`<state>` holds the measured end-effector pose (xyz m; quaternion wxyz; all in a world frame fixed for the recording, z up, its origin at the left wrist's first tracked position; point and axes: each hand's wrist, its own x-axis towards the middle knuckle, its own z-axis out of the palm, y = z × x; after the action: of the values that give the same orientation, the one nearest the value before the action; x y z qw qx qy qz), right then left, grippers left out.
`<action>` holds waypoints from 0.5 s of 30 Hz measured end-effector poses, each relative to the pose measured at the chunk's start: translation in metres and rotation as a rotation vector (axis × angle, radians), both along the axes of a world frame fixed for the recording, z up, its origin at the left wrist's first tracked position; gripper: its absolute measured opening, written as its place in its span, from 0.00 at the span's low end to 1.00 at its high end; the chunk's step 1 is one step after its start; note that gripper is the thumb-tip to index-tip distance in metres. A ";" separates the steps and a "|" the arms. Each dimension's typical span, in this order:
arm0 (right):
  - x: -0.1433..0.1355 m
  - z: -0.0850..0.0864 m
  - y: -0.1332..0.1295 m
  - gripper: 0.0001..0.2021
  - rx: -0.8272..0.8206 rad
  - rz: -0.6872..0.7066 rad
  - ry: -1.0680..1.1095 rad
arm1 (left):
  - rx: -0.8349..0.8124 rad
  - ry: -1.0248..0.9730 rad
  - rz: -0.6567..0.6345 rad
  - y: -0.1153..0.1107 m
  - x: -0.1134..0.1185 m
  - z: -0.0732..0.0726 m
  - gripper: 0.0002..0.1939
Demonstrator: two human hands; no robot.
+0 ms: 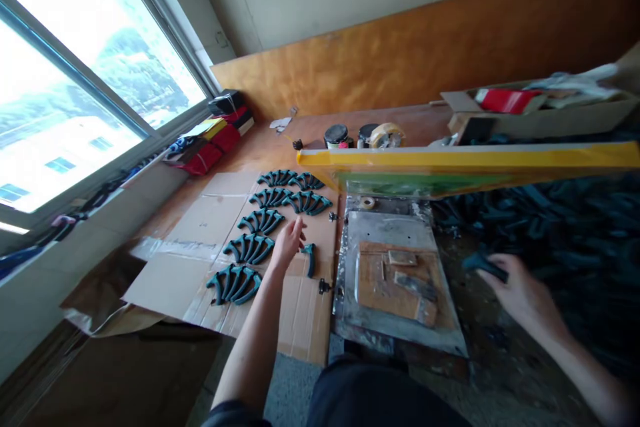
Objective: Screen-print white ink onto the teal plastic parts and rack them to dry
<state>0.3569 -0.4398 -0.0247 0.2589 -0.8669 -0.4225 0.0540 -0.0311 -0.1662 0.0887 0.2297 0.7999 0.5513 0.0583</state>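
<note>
My right hand (517, 287), at the right, grips a dark teal curved plastic handle (484, 265) in front of a large pile of similar handles (540, 227). My left hand (291, 241) is over the cardboard sheet (295, 330), its fingers loosely extended and nothing seen in them. Just right of that hand a single teal handle (311, 261) lies on the cardboard. Several fanned groups of the same handles, such as the nearest group (235, 283), lie in rows to its left and beyond it.
Between my hands a metal plate (400, 333) carries a wooden board (373, 297) with small blocks. Above its far side a yellow-taped screen frame (470, 160) stands raised. Jars (336, 135) and a tape roll (388, 135) stand behind; a cardboard box (555, 121) is back right.
</note>
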 end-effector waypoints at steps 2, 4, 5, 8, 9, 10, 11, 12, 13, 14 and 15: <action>-0.041 0.010 0.028 0.18 0.053 0.345 0.055 | -0.055 -0.526 0.057 0.001 0.016 0.038 0.33; -0.076 0.015 0.053 0.16 0.100 0.597 0.012 | -0.166 -1.029 0.072 -0.001 0.034 0.075 0.33; -0.090 0.016 0.063 0.16 0.124 0.665 -0.037 | -0.223 -1.170 0.058 -0.003 0.043 0.090 0.32; -0.116 0.014 0.079 0.15 0.149 0.728 -0.222 | -0.265 -1.237 -0.016 -0.009 0.063 0.115 0.28; -0.120 0.013 0.080 0.16 0.140 0.732 -0.278 | -0.254 -1.246 -0.034 -0.011 0.065 0.117 0.27; -0.122 0.012 0.079 0.17 0.131 0.733 -0.324 | -0.236 -1.261 -0.041 -0.014 0.066 0.116 0.26; -0.122 0.012 0.076 0.19 0.123 0.733 -0.359 | -0.225 -1.272 -0.040 -0.017 0.065 0.113 0.26; -0.120 0.011 0.072 0.21 0.118 0.736 -0.380 | -0.221 -1.270 -0.030 -0.022 0.061 0.109 0.25; -0.114 0.010 0.067 0.23 0.118 0.731 -0.386 | -0.222 -1.254 -0.012 -0.028 0.056 0.105 0.25; -0.106 0.010 0.062 0.25 0.119 0.718 -0.385 | -0.236 -1.225 0.012 -0.035 0.049 0.099 0.25; -0.095 0.010 0.057 0.25 0.120 0.692 -0.376 | -0.261 -1.183 0.042 -0.042 0.040 0.091 0.26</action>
<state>0.2624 -0.3826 -0.0145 0.1940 -0.6513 -0.7321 -0.0463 0.0094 -0.2085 0.1797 0.5923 0.5859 0.3483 0.4296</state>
